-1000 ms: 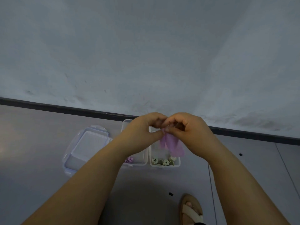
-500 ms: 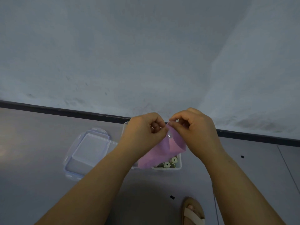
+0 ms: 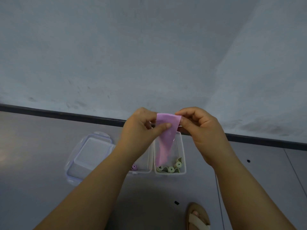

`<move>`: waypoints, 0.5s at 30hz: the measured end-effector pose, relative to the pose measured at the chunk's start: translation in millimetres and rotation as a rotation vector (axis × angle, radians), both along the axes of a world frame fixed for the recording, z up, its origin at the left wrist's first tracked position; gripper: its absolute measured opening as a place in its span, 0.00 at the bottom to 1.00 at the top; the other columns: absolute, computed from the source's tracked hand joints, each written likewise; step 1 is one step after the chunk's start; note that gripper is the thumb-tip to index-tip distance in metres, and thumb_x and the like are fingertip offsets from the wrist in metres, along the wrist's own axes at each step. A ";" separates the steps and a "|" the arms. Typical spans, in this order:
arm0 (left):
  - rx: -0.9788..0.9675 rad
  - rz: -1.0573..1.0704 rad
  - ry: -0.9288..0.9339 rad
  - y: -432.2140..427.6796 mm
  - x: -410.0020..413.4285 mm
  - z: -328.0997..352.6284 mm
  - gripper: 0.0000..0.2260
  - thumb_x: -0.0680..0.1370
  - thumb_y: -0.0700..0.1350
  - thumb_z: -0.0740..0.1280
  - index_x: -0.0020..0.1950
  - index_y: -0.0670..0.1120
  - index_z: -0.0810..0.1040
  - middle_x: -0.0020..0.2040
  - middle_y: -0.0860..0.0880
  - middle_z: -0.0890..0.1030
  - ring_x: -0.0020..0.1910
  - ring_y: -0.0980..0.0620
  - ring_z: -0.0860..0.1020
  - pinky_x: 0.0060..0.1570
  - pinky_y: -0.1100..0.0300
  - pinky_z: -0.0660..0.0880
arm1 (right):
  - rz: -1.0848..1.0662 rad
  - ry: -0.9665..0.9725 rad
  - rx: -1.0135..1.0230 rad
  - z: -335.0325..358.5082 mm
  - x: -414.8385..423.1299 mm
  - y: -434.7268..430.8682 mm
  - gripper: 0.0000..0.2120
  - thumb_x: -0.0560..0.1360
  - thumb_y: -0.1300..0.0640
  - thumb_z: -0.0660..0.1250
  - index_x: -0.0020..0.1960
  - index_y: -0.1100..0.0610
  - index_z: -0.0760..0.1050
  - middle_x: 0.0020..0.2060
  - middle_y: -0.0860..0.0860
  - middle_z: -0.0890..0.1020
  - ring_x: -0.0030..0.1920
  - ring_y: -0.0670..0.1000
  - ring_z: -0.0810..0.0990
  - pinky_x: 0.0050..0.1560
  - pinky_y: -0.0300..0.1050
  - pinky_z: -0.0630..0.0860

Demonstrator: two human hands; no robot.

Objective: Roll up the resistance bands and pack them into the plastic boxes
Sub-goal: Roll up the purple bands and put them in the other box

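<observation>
A pink resistance band (image 3: 166,136) hangs in the air between both hands, its top edge spread flat and its tail dangling down. My left hand (image 3: 141,128) pinches the band's left side with thumb and fingers. My right hand (image 3: 199,125) pinches its upper right corner. Below on the floor stand two open clear plastic boxes. The right box (image 3: 182,156) holds several rolled green bands (image 3: 171,169). The left box (image 3: 146,170), mostly hidden by my left forearm, shows one rolled purple band (image 3: 134,167).
A clear box lid (image 3: 89,153) lies on the grey floor left of the boxes. A dark skirting strip (image 3: 66,113) runs along the wall base. A sandalled foot (image 3: 197,216) is at the bottom right, a small black object (image 3: 176,202) beside it.
The band was bunched between my fingers; now it is unfolded, its top edge pulled flat and lifted higher, with the tail hanging straight down over the right box.
</observation>
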State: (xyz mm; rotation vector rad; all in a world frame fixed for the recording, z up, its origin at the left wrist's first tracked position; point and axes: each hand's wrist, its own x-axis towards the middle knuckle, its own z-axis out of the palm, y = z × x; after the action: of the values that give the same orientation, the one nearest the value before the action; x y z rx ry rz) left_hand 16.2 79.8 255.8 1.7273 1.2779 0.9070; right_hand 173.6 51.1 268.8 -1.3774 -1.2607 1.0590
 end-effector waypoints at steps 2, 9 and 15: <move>-0.008 0.039 -0.052 1.0 -1.2 1.1 0.07 0.70 0.47 0.72 0.39 0.58 0.76 0.44 0.56 0.75 0.42 0.60 0.74 0.40 0.73 0.73 | -0.016 0.101 -0.074 -1.1 0.5 1.0 0.07 0.75 0.63 0.65 0.43 0.52 0.78 0.39 0.48 0.84 0.41 0.47 0.83 0.44 0.39 0.80; -0.063 0.160 -0.132 -5.6 5.6 -1.0 0.07 0.72 0.45 0.72 0.36 0.51 0.77 0.33 0.55 0.79 0.31 0.64 0.75 0.32 0.73 0.70 | -0.144 0.463 -0.303 -9.3 -15.0 5.1 0.07 0.77 0.63 0.58 0.47 0.58 0.75 0.41 0.54 0.83 0.42 0.51 0.82 0.45 0.43 0.79; -0.162 0.265 -0.396 -3.6 6.0 4.7 0.07 0.72 0.42 0.72 0.35 0.44 0.77 0.32 0.47 0.79 0.34 0.52 0.77 0.40 0.52 0.78 | -0.012 0.112 -0.281 -20.1 -30.6 -5.5 0.10 0.70 0.52 0.72 0.50 0.52 0.77 0.46 0.48 0.82 0.47 0.47 0.82 0.48 0.40 0.79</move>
State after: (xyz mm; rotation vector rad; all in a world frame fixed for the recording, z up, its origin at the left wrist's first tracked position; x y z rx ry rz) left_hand 22.2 76.3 260.6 1.1952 1.2852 1.1935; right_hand 143.0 45.5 248.7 -1.5088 -1.0494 1.3249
